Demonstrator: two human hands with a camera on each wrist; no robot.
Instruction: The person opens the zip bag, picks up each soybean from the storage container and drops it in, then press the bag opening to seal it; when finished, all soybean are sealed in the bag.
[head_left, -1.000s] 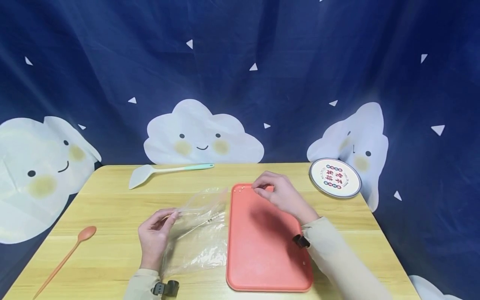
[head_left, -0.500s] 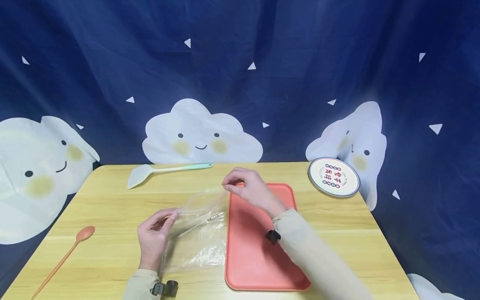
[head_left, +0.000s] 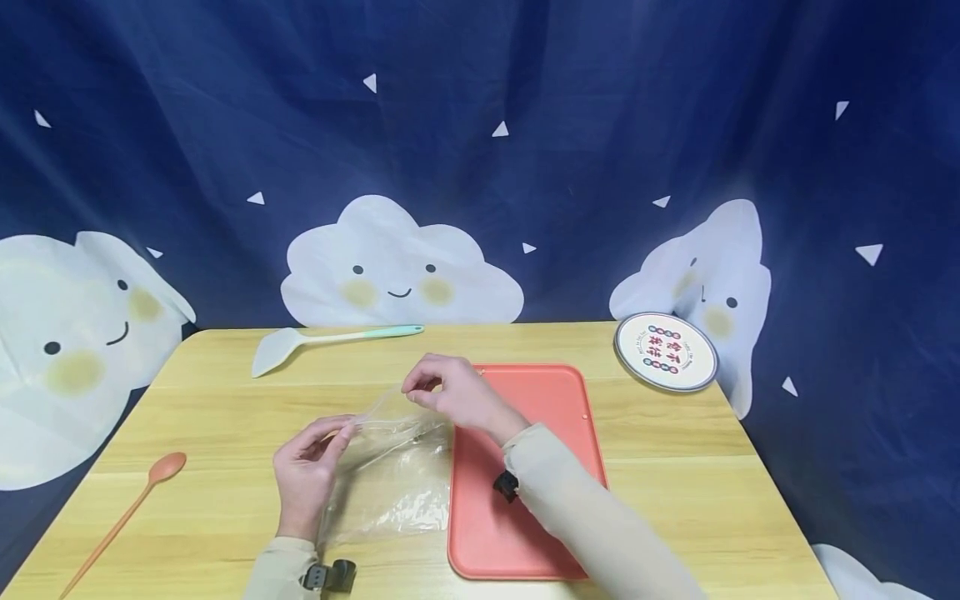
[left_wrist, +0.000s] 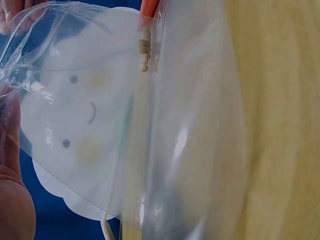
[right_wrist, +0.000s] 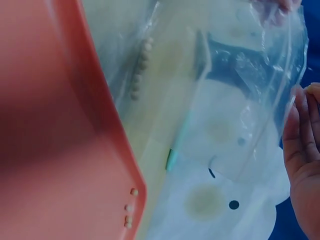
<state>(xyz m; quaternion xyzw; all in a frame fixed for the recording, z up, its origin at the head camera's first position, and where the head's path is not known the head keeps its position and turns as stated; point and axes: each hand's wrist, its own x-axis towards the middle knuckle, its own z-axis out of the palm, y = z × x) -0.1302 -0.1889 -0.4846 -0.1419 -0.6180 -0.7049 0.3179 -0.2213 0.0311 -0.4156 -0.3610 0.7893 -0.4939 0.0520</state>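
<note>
My left hand (head_left: pixel 309 471) pinches the upper left edge of a clear zip bag (head_left: pixel 408 500), which lies on the table with its mouth lifted. Several soybeans (left_wrist: pixel 144 50) sit in a row inside the bag's fold. Over that mouth is my right hand (head_left: pixel 453 398), thumb and fingertips drawn together in a pinch. A small pale spot at the tips looks like a soybean, though the fingers mostly cover it. Beside the bag lies a red tray (head_left: pixel 517 517), and more soybeans (right_wrist: pixel 129 220) rest in its far left corner.
A white spatula (head_left: pixel 279 350) with a mint handle lies along the back edge of the table. An orange spoon (head_left: pixel 167 468) is at the left. A round plate (head_left: pixel 666 352) with red lettering stands at the back right. A blue cloud-print curtain (head_left: pixel 570 167) hangs behind.
From the tray's far left corner my right hand has moved left to above the bag's mouth, fingers still pinched. My left hand has kept its hold on the bag.
</note>
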